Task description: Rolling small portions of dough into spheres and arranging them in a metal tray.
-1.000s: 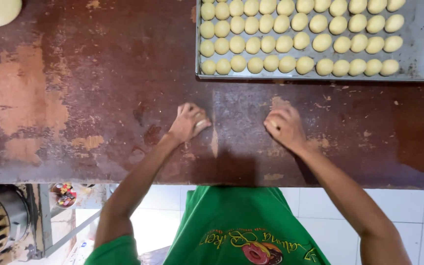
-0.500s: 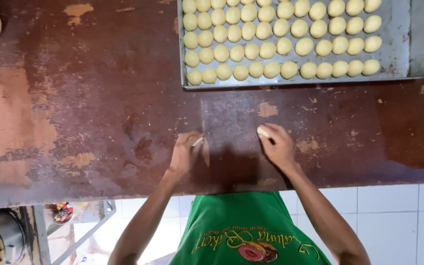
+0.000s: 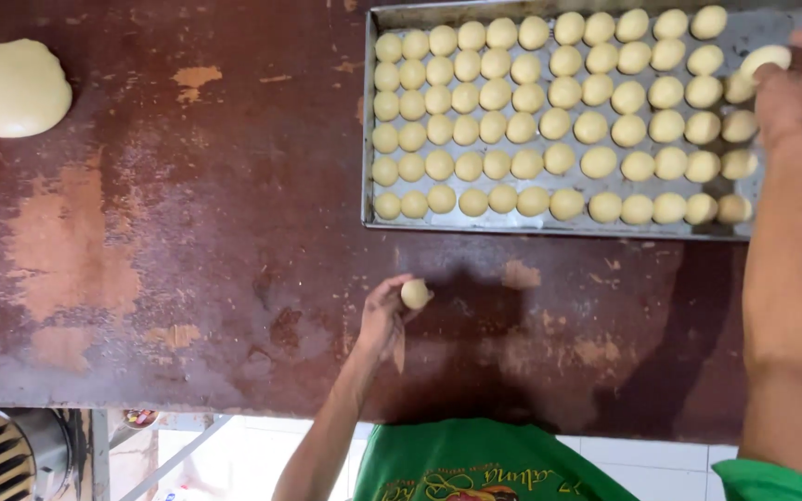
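The left hand (image 3: 384, 315) closes its grip on a small dough ball (image 3: 415, 294) above the worn brown surface (image 3: 187, 260), near its front edge. The right hand (image 3: 795, 88) holds another dough piece (image 3: 765, 58) over the right end of the metal tray (image 3: 368, 121), which carries rows of dough balls (image 3: 549, 121).

Baking tray (image 3: 378, 215) of dough balls (image 3: 512, 125) at the worktop's (image 3: 187, 278) far right, dough lump (image 3: 17, 87) far left
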